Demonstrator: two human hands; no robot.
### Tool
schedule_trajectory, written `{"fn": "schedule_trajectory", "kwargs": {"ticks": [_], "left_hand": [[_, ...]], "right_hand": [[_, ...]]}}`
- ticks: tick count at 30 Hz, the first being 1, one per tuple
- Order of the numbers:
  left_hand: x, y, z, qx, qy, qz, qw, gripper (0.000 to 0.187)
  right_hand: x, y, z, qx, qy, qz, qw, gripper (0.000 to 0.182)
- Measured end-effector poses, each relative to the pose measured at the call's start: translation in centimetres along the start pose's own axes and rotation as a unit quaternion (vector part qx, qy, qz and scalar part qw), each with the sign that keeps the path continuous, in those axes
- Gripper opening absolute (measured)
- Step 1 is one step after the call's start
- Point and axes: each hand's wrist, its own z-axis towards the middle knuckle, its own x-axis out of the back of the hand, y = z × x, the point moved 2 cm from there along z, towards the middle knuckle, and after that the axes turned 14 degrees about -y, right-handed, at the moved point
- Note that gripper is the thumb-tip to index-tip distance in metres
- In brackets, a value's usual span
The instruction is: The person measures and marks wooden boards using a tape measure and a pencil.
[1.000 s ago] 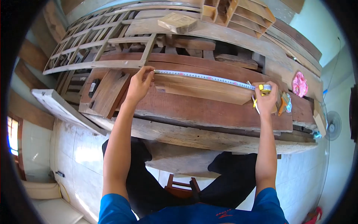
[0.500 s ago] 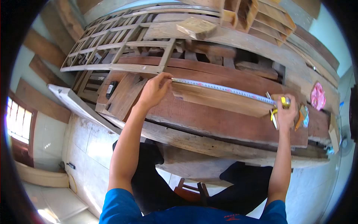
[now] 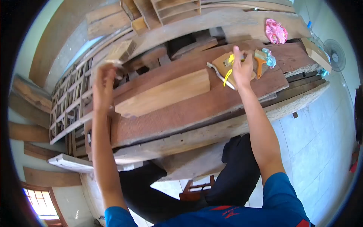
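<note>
A pale wooden board [image 3: 166,92] lies flat on the reddish-brown plank [image 3: 181,111] between my hands. My right hand [image 3: 242,70] is over the plank's right part, its fingers closed around a yellow tape measure [image 3: 229,59] that they partly hide. A yellow strap [image 3: 227,78] hangs below it, and no blade shows drawn out. Beside that hand lie a white-handled brush [image 3: 216,71] and a paintbrush with an orange handle [image 3: 259,67]. My left hand [image 3: 103,87] is raised beyond the board's left end, near a wood block [image 3: 121,51]; motion smears its fingers.
A slatted wooden frame [image 3: 72,104] is at the left, and a shelf unit [image 3: 176,9] stands at the back. Pink crumpled plastic [image 3: 276,31] and a bluish wrapper [image 3: 269,58] lie at the right, near a cardboard box [image 3: 315,55]. A fan [image 3: 334,56] stands beyond.
The tape blade, stretched between both hands along the board earlier, no longer shows. My left hand has let go of its end and moved away leftward. The view has turned to the right.
</note>
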Motion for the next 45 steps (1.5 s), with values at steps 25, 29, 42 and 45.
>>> {"fn": "schedule_trajectory", "kwargs": {"ticks": [25, 29, 42, 45], "left_hand": [[-7.9, 9.7, 5.1, -0.040, 0.040, -0.023, 0.998, 0.043], [0.5, 10.0, 4.8, -0.104, 0.101, -0.222, 0.964, 0.037], [-1.7, 9.5, 1.3, -0.036, 0.103, -0.324, 0.940, 0.050], [-1.2, 9.5, 0.8, -0.050, 0.070, -0.261, 0.962, 0.065]], "right_hand": [[0.3, -0.5, -3.4, -0.224, -0.086, 0.310, 0.920, 0.059], [-0.2, -1.2, -2.9, -0.222, -0.104, 0.332, 0.911, 0.051], [-0.9, -3.0, -2.9, -0.227, -0.144, 0.383, 0.884, 0.051], [-0.3, -3.7, -3.0, -0.221, -0.141, 0.403, 0.877, 0.047]]}}
